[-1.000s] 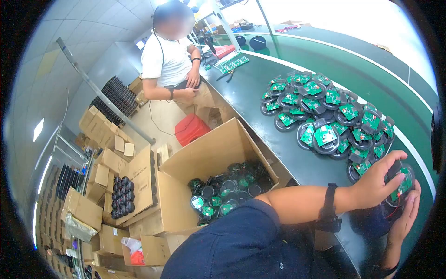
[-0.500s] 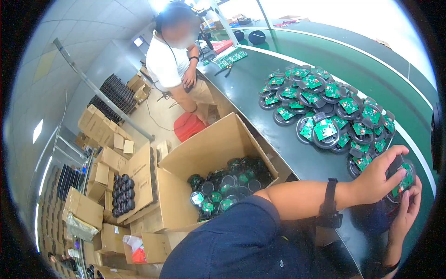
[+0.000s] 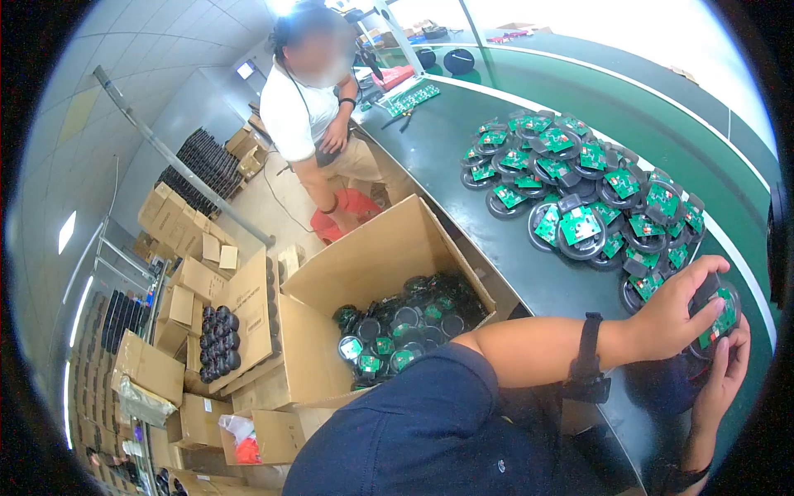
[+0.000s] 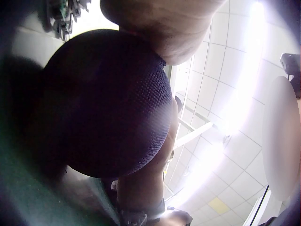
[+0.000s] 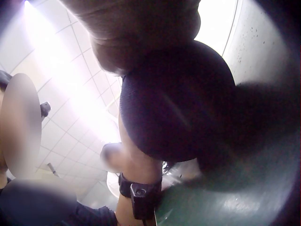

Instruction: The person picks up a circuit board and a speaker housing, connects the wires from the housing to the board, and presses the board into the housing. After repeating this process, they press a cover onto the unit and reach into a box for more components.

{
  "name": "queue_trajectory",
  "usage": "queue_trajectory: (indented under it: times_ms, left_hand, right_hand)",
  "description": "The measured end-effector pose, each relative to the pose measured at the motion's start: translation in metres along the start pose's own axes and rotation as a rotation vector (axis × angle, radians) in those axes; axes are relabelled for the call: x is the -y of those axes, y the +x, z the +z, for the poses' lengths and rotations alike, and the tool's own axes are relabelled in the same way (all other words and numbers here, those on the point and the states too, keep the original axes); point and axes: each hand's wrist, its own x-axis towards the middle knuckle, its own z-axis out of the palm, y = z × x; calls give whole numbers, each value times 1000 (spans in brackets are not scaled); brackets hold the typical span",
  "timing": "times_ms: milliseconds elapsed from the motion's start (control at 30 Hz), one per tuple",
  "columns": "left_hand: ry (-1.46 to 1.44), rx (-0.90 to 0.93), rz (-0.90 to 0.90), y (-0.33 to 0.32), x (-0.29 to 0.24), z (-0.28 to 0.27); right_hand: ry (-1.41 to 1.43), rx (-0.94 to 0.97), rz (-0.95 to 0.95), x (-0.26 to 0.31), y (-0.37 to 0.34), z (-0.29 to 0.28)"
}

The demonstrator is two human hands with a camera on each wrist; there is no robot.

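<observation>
At the right edge of the head view, both hands hold a dark, round, mesh-covered speaker (image 4: 108,103) close over the bench. On its top sits a black round piece with a green circuit board (image 3: 722,321). My left hand (image 3: 674,321) grips this top piece with thumb and fingers spread round its near side. My right hand (image 3: 726,376) holds it from the other side, thumb bent and fingers along its edge. In both wrist views the mesh ball fills the middle, with a palm against its upper part. The fingertips are hidden there.
A heap of black discs with green boards (image 3: 579,227) lies on the dark bench (image 3: 463,157). Beside the bench stands an open carton (image 3: 364,264) holding similar parts. Another person (image 3: 302,116) leans near a red stool (image 3: 343,211). Stacked boxes (image 3: 178,215) fill the left side.
My hands have barely moved on the speaker; red wires seen by the board earlier are now out of sight. The other person has bent down and reached an arm to the red stool.
</observation>
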Motion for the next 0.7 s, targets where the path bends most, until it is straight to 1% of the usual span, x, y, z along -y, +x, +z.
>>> queue_trajectory:
  times_ms: [67,167,300,400,467,600,667,700]
  left_hand:
    - [14,-11,22,0,2,1]
    - [-8,-8,6,0,1,1]
    - [-6,-11,11,0,3,2]
    - [3,-14,27,0,3,2]
    - [-15,-18,13,0,2,2]
    - [-56,3,-18,-1,-3,2]
    - [-7,-47,54,-1,-6,2]
    - [-11,-44,54,-2,-8,2]
  right_hand:
    - [-16,1,-11,0,0,0]
    - [23,-13,-1,0,1,2]
    - [3,0,24,3,1,2]
    - [12,-9,-23,7,1,6]
    - [-22,-8,-49,9,1,7]
    - [-18,-49,-29,19,0,16]
    - [71,1,27,16,-1,12]
    - [68,-3,29,17,-1,12]
